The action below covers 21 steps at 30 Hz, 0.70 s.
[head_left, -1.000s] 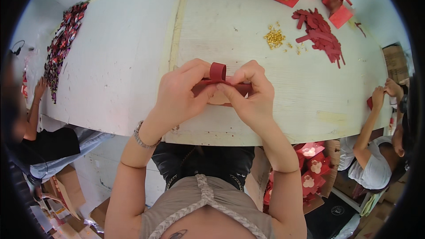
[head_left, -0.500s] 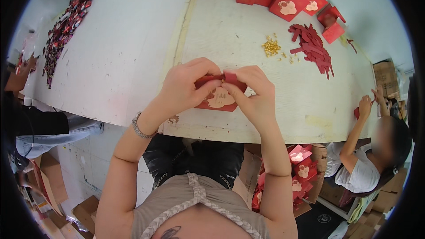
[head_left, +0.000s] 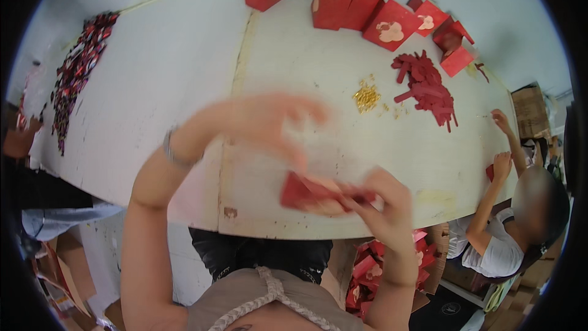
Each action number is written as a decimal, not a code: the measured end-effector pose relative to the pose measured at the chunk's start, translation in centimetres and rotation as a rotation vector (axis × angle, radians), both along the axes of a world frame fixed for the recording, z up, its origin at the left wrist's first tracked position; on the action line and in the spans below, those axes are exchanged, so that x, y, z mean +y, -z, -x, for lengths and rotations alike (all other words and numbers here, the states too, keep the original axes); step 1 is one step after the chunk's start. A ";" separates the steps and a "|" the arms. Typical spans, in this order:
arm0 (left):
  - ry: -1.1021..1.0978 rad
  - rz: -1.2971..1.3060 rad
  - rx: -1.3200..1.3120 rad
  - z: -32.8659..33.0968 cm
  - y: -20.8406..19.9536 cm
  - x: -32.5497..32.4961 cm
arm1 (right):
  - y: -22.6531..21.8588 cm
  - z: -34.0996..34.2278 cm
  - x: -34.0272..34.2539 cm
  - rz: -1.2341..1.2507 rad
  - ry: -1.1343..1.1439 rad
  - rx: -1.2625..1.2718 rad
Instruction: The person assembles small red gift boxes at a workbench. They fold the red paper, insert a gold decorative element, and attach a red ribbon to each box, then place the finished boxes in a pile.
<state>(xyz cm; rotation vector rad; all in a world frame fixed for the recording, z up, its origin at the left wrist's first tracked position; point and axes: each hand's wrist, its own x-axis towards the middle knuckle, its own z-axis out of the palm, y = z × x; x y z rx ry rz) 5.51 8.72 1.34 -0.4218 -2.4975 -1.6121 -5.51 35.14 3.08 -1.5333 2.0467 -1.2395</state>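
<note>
Tilted above the table's near edge is a small red gift box (head_left: 306,193) with a pale printed patch, smeared by motion. My right hand (head_left: 392,205) grips it at its right end, fingers closed on it. My left hand (head_left: 266,124) is up and to the left of the box, apart from it. It is blurred, but thumb and fingers look spread with nothing between them. Beyond my hands lie a small heap of gold fasteners (head_left: 366,99) and a pile of dark red strips (head_left: 425,89).
Red boxes (head_left: 392,24) stand along the table's far edge. Small dark wrapped pieces (head_left: 79,73) are heaped at far left. Below the table at right, a carton holds several red boxes (head_left: 370,270). One person (head_left: 499,233) works at right; another's hand (head_left: 24,138) shows at left.
Both hands were together on the red box. The left has let go and moved off it; the right has carried the box nearer to me and tilted it. The view has shifted slightly.
</note>
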 end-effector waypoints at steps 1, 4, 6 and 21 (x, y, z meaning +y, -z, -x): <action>-0.271 0.071 -0.277 3.4 -2.4 -2.4 | -1.3 1.1 3.0 -0.038 0.055 0.023; -1.231 0.608 0.135 11.0 -1.1 -14.0 | -6.4 3.1 13.6 -0.364 0.053 0.226; -1.404 0.834 0.002 12.0 -0.4 -17.6 | -7.2 2.7 19.3 -0.675 0.257 0.129; -0.899 0.248 0.312 -12.3 3.4 8.9 | 7.8 -2.7 -4.5 0.260 -0.342 -0.449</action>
